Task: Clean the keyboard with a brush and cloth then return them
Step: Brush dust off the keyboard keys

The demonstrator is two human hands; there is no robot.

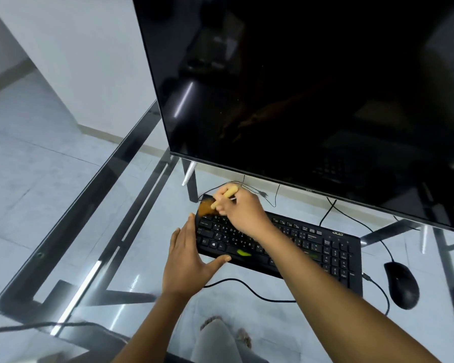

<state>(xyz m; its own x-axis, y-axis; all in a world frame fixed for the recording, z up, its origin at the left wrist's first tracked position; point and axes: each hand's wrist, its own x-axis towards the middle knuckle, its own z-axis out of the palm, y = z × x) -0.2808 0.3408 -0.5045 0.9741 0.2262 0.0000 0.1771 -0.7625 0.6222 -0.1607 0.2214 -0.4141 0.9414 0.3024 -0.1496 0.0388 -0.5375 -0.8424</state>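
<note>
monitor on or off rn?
Looks off: the monitor screen is fully black and shows only reflections of the room. No lit image is visible; standby cannot be ruled out.

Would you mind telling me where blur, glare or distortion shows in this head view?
Head view: the brush bristles smear with motion blur in the right hand; bright glare streaks lie on the glass table; the dark monitor mirrors the room; wide-angle distortion bends the monitor's edges. The left hand and keyboard look sharp.

keyboard (312, 247) black, white legends, green smear on spacebar. brush (222, 196) tan handle, orange-brown bristles. mouse (401, 284) black. monitor (312, 87) screen black. floor tiles (37, 158) pale grey.
</note>
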